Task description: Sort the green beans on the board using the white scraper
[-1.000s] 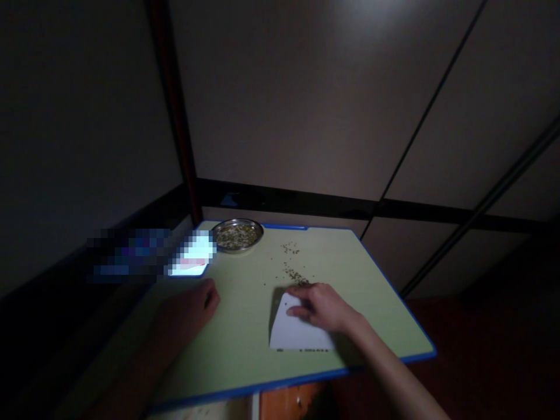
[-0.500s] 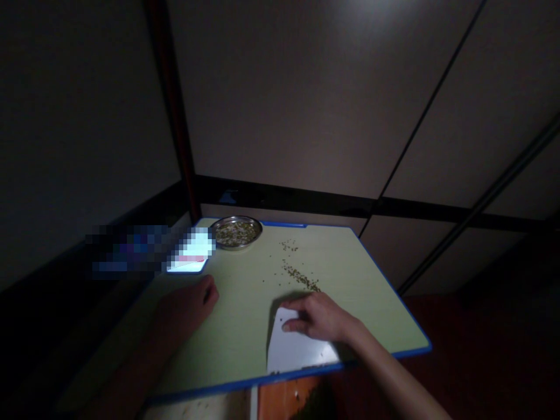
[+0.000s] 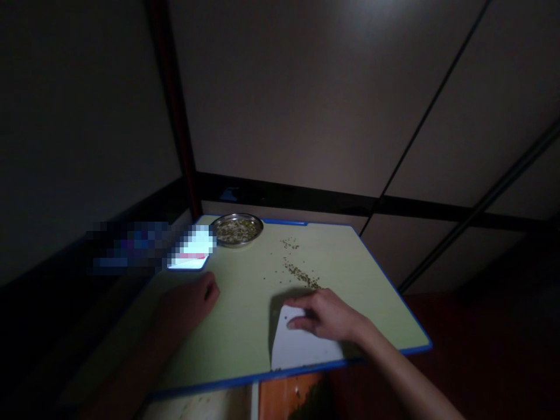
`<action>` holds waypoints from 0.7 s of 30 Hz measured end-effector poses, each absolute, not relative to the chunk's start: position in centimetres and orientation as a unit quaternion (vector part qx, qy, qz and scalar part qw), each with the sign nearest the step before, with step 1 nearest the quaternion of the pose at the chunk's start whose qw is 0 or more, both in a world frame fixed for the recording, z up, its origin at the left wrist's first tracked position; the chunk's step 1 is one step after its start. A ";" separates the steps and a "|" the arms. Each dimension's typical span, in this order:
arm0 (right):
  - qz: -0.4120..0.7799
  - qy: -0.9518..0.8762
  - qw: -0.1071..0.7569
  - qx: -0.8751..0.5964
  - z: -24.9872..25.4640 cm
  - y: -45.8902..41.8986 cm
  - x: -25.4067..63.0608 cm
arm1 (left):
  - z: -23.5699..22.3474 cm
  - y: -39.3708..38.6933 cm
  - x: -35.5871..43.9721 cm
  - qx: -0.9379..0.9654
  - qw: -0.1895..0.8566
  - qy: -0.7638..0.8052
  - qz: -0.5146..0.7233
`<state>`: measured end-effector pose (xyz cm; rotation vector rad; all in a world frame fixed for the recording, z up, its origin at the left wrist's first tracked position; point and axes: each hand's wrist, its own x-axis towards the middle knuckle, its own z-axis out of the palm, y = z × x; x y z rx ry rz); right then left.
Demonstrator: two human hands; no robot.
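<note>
My right hand lies with curled fingers pressed on a white flat scraper card near the front edge of a pale green board with a blue rim. A trail of small green-brown seeds runs from just beyond the fingers toward the back. A round metal dish full of the same seeds sits at the back. My left hand rests on the board in shadow, fingers loosely curled, holding nothing I can see.
A lit phone lies at the board's back left, next to a blurred patch. A dark red post rises behind the dish. Pale wall panels stand beyond. A brown surface with spilled seeds lies below the front edge.
My right hand drew the white card toward the front edge, uncovering more of the seed trail, then shifted slightly back. The left hand stayed put.
</note>
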<state>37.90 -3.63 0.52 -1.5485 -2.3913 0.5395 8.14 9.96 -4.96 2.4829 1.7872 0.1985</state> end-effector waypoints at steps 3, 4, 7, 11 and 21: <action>0.178 -0.820 0.125 -0.529 0.7 -3.9 37.8 | -5.1 10.0 8.1 0.811 0.033 0.581 0.060; 0.177 -0.821 0.126 -0.528 0.7 -3.9 37.7 | -5.1 10.0 8.2 0.812 0.031 0.580 0.060; 0.182 -0.825 0.129 -0.519 0.7 -3.9 37.5 | -5.0 9.8 8.2 0.811 0.030 0.580 0.065; 0.190 -0.818 0.131 -0.527 1.1 -4.1 38.0 | -4.9 9.6 8.2 0.808 0.029 0.584 0.067; 0.148 -0.765 0.172 -0.602 1.2 -5.3 39.9 | -5.3 10.2 8.0 0.810 0.026 0.584 0.048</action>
